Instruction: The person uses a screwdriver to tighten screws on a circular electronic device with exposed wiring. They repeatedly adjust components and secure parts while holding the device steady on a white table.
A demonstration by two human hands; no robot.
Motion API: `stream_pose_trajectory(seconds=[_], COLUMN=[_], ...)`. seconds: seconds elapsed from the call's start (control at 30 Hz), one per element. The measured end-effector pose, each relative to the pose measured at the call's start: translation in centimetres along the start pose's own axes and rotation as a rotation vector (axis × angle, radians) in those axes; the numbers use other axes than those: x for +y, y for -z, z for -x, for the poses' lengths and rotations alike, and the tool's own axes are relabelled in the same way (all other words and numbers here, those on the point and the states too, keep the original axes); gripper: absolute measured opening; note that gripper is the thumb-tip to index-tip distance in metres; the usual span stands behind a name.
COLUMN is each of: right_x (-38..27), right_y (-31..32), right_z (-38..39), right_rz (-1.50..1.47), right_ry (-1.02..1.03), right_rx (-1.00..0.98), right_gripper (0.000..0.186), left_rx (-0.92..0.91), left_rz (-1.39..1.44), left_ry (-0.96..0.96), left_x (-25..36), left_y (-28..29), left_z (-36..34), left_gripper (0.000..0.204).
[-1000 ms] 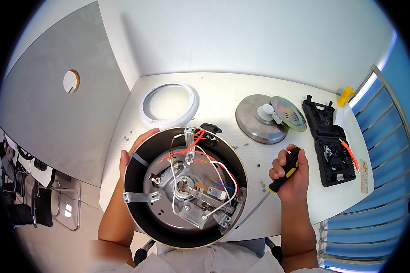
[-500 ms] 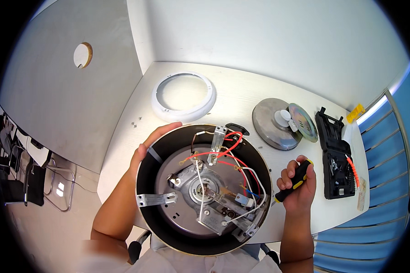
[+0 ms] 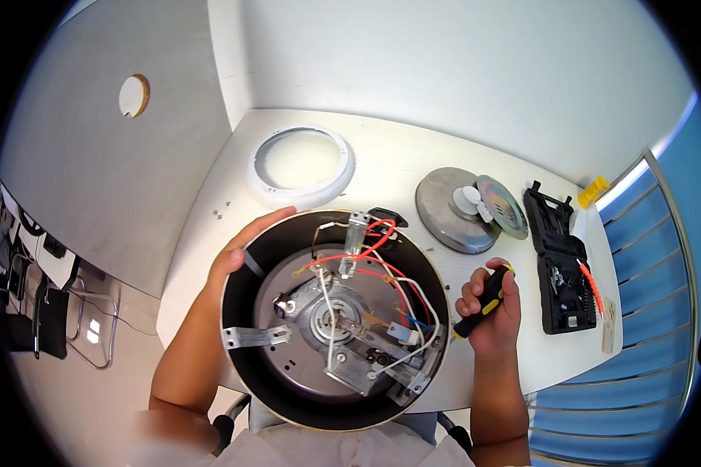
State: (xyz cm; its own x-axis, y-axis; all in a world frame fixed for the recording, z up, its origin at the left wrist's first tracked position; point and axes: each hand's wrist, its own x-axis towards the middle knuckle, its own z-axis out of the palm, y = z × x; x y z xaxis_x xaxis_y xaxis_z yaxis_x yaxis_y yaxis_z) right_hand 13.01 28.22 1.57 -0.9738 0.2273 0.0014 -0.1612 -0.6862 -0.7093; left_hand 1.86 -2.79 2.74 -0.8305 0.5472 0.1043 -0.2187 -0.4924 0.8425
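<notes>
The round dark body of a rice cooker (image 3: 300, 381) is tipped with its open underside facing me at the table's front edge. Inside show a metal plate, brackets, and loose red, white and blue wires (image 3: 401, 292), some with bare ring terminals. My left hand (image 3: 237, 245) grips its outer wall at the upper left; part of the fingers is hidden behind it. In my right hand (image 3: 494, 315) is a black-and-yellow screwdriver (image 3: 487, 300), fingers closed round the handle. Its shaft points down left beside the cooker's right wall, and the tip is hard to see.
Beyond the cooker a white plastic ring (image 3: 339, 183) lies on the table (image 3: 382, 148). A round metal lid (image 3: 448, 218) with a disc leaning on it is to the right, near an open black tool case (image 3: 557, 280) and an orange-red pen-like tool (image 3: 590, 284). Small screws (image 3: 220, 210) lie left.
The whole view has shifted slightly, so everything sits a little further left. My hands, the cooker and the screwdriver keep about the same places relative to one another.
</notes>
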Motion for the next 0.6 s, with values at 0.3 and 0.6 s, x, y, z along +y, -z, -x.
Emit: stream_pose_trajectory(seconds=[0.3, 0.6], right_x=[-4.4, -4.5], right_y=[-3.4, -12.1], right_z=[0.0, -11.2], right_rz=[0.143, 1.364], right_ry=[-0.168, -0.298], right_rx=[-0.149, -0.427], right_gripper=[0.033, 0.031], left_rx=[0.001, 0.154], left_rz=[-0.094, -0.227], left_ry=[-0.101, -0.238], left_x=[-1.3, -4.0], left_y=[-0.7, 4.9], left_z=[0.0, -2.2], left_gripper=[0.087, 0.081])
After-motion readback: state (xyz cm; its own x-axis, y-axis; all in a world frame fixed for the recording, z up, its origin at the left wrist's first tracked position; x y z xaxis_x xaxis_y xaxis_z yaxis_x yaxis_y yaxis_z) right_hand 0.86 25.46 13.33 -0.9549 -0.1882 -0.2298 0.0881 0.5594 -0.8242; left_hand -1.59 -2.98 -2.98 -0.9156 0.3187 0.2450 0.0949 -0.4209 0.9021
